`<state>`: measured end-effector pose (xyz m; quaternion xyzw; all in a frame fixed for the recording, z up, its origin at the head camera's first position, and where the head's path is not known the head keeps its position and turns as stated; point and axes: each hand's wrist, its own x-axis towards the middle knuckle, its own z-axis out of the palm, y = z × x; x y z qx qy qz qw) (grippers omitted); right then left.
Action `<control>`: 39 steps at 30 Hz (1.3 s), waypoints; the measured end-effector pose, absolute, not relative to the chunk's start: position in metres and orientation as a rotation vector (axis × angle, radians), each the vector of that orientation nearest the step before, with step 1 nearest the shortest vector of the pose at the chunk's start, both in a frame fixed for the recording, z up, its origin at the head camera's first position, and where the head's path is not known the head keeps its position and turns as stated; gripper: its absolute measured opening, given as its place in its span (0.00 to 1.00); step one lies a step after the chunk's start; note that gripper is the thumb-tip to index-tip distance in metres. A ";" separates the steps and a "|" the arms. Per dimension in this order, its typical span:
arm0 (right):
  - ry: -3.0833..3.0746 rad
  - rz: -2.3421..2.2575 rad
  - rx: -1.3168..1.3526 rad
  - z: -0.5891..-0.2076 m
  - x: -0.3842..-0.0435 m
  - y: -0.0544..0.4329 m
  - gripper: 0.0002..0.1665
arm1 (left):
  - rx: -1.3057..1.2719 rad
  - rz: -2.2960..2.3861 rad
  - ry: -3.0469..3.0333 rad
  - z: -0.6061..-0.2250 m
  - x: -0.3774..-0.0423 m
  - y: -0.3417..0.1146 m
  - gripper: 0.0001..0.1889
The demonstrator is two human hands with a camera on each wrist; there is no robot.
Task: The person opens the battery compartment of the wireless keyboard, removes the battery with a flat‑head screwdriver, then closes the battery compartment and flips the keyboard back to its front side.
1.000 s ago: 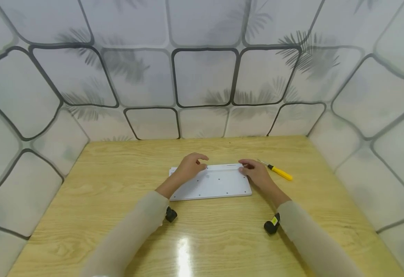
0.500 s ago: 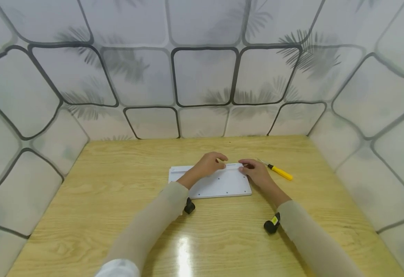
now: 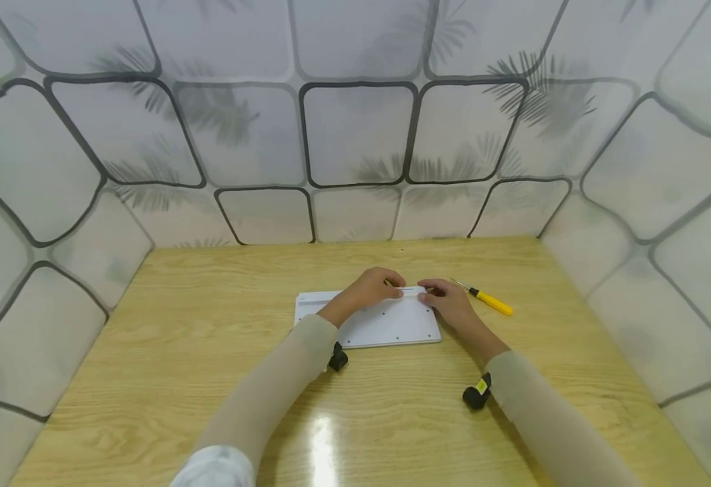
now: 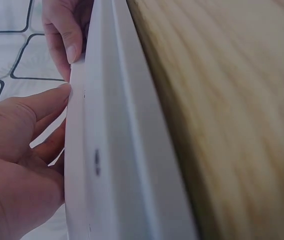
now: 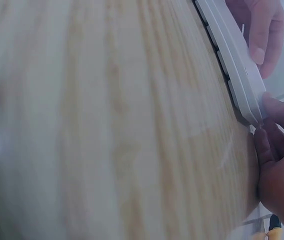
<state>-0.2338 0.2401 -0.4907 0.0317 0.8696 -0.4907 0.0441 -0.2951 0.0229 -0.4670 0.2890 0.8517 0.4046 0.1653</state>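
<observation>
left hand (image 3: pixel 371 289) and right hand (image 3: pixel 451 304) hold a face-down keyboard (image 3: pixel 379 328)

The sleeved left arm (image 3: pixel 270 385) slants up from the bottom of the head view, left of centre; the sleeved right arm (image 3: pixel 556 419) rises from the lower right corner. Near mid-frame the left hand (image 3: pixel 375 288) and right hand (image 3: pixel 448 303) sit close together, apart. Each pinches, thumb nearer the bottom of the frame, fingers (image 3: pixel 393 276) bent above. In the left wrist view, the left palm (image 4: pixel 12 185) fills the lower left; its fingertips are partly hidden, so their exact curl is uncertain.
</observation>
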 end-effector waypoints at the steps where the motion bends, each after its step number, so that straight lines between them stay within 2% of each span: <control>1: 2.661 -1.495 0.098 -0.490 -0.233 0.240 0.22 | 0.829 1.153 2.427 -0.467 -0.295 0.023 0.14; 39: 2.669 -1.519 0.097 -0.492 -0.234 0.236 0.22 | 0.797 1.173 2.455 -0.466 -0.296 0.027 0.09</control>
